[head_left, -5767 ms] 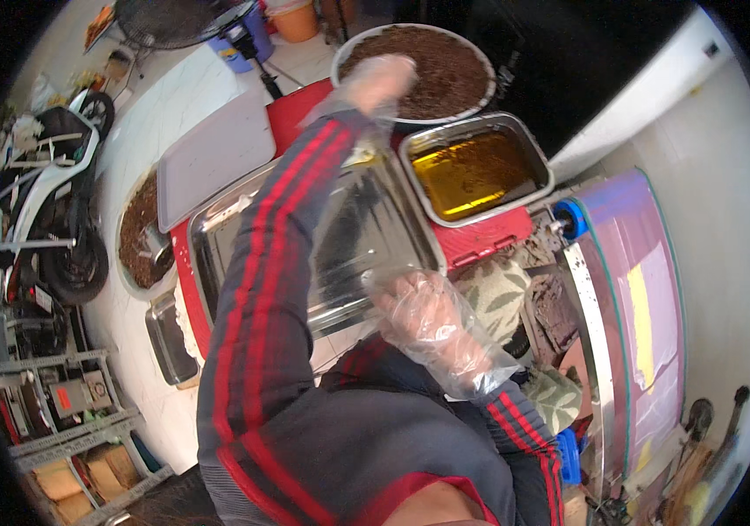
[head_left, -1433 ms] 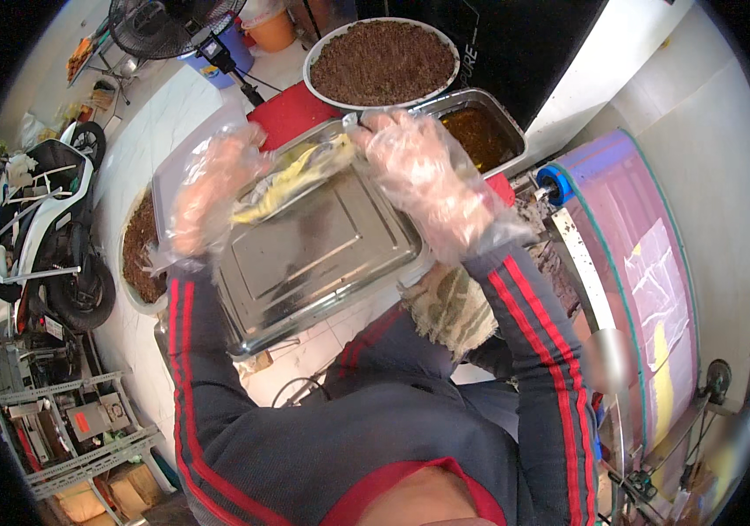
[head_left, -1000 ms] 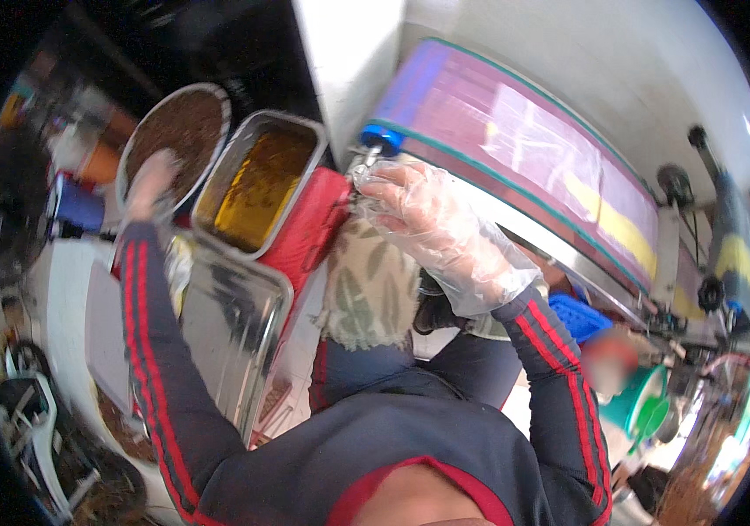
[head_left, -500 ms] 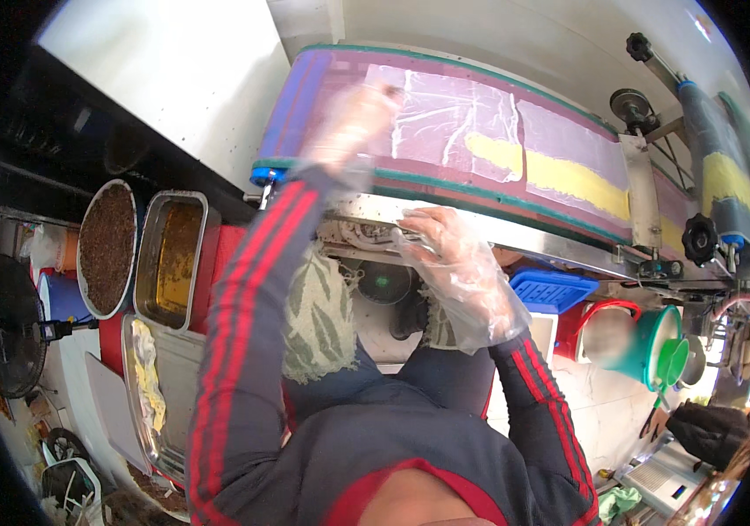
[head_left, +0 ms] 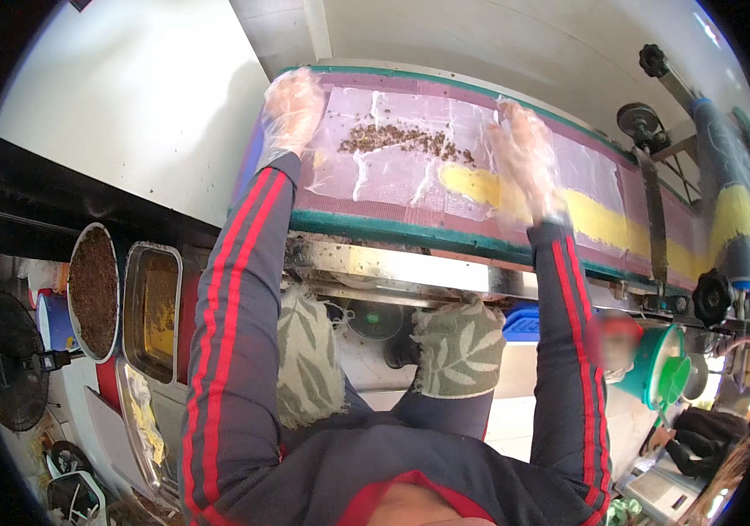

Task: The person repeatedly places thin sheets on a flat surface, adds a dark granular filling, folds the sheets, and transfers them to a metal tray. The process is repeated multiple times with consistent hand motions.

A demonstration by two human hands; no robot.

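A thin whitish sheet [head_left: 392, 180] with ragged creases lies on the pinkish belt [head_left: 401, 213]. Dark brown crumbs [head_left: 397, 138] are scattered across its middle, and a yellow band [head_left: 471, 182] runs along its right part. At the sheet's far left corner is my left hand [head_left: 294, 110], in a clear plastic glove, its fingers curled closed; what they grip is hidden. My right hand [head_left: 524, 162], gloved likewise, lies over the sheet's right end near the far edge. Its fingers are bent together, slightly blurred, and hide whatever is between them.
On the right, a blue-grey roller [head_left: 730, 188] with black knobs [head_left: 712, 298] stands over the belt. To my left are a tub of brown crumbs [head_left: 94, 289], a metal pan [head_left: 134, 351] with yellow liquid and a black fan [head_left: 8, 359]. A green bucket [head_left: 646, 377] stands right.
Brown crumbs now lie on the sheet. My left hand has moved left to its far corner; my right hand has risen from the near metal rail onto the sheet's right end.
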